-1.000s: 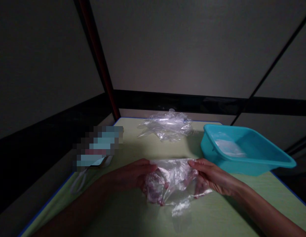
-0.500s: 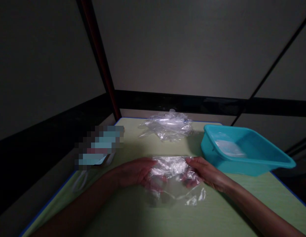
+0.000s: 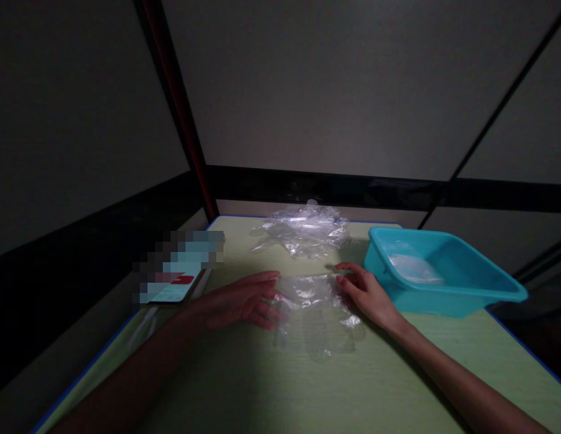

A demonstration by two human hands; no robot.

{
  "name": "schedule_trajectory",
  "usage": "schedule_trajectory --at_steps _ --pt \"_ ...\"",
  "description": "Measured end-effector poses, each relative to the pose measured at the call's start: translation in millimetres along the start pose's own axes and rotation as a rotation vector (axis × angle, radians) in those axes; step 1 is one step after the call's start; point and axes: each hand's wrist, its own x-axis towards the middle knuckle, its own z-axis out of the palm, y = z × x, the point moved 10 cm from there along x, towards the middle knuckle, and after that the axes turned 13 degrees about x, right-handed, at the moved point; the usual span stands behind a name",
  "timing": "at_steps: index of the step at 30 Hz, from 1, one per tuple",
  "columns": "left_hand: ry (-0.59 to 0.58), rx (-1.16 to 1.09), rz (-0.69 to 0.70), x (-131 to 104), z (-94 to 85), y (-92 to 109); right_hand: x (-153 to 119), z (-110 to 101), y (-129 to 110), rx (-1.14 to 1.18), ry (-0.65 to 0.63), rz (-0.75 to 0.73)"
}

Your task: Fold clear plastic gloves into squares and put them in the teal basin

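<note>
A thin clear plastic piece [image 3: 314, 313], glove-like in outline, lies spread on the pale green table [image 3: 244, 386] between my hands. My left hand [image 3: 251, 301] is at its left edge, fingers stretched out and apart. At the upper right corner, my right hand [image 3: 364, 292] touches the plastic with its thumb, its index finger lifted away and extended. Beyond them a crumpled heap of clear plastic [image 3: 305, 229] rests near the table's far edge.
A turquoise basin [image 3: 447, 298] stands at the right, with a flat whitish plastic piece [image 3: 416, 269] inside. On the left lies a partly pixelated phone-like device [image 3: 172, 292] with a pale strap or cable [image 3: 142, 328]. Dark-trimmed walls rise behind the table.
Both hands have loosened from the plastic and their fingers have spread. The plastic, bunched and lifted before, now lies flatter on the table. The view has shifted slightly.
</note>
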Motion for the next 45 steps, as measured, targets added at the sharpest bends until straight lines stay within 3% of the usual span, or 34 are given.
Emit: schedule_trajectory --at_steps 6,9,11,13,18,32,45 --pt "0.214 0.456 -0.036 -19 -28.6 15 -11 0 -35 -0.342 0.05 -0.267" --pt "0.296 0.627 0.105 -19 -30.6 35 -16 9 -42 -0.4 -0.017 -0.341" --pt "0.424 0.762 0.247 -18 -30.2 49 -18 16 -40 -0.406 -0.099 -0.334" --pt "0.495 0.952 0.344 -13 -21.1 54 -20 22 -37 -0.414 -0.162 -0.31" --pt "0.472 1.133 0.392 4 -2.3 38 -20 28 -30 -0.426 -0.227 -0.263" --pt "0.488 1.142 0.448 4 -1.2 41 -15 25 -25 -0.417 -0.223 -0.29" --pt "0.462 1.309 0.505 5 2.9 38 -12 23 -20 -0.384 -0.212 -0.273"
